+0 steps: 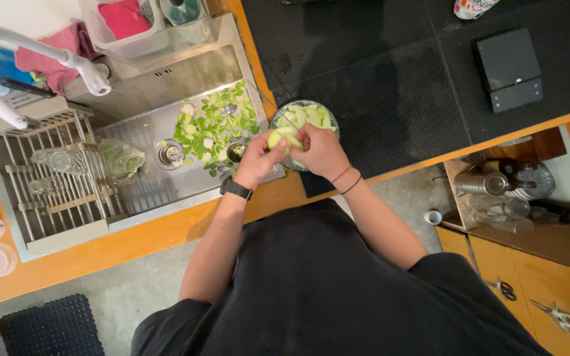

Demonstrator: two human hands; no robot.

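Note:
My left hand point(257, 162), with a black watch on the wrist, is closed around a pale green peeled fruit point(277, 138). It holds the fruit at the edge of a glass bowl point(328, 116) filled with cut pale green pieces. My right hand point(321, 151) presses against the fruit from the right with its fingers curled. A thin knife blade point(265, 100) runs up and to the left from that hand. The handle is hidden in the fist. The bowl stands on a black counter mat point(390, 99), right beside the sink.
The steel sink point(146, 184) holds green peel scraps point(214, 126) around the drain. A dish rack point(54, 178) with glasses and a white faucet point(8, 53) are on the left. A black scale point(509, 69) lies on the mat. An open drawer with scissors point(565, 320) is at the lower right.

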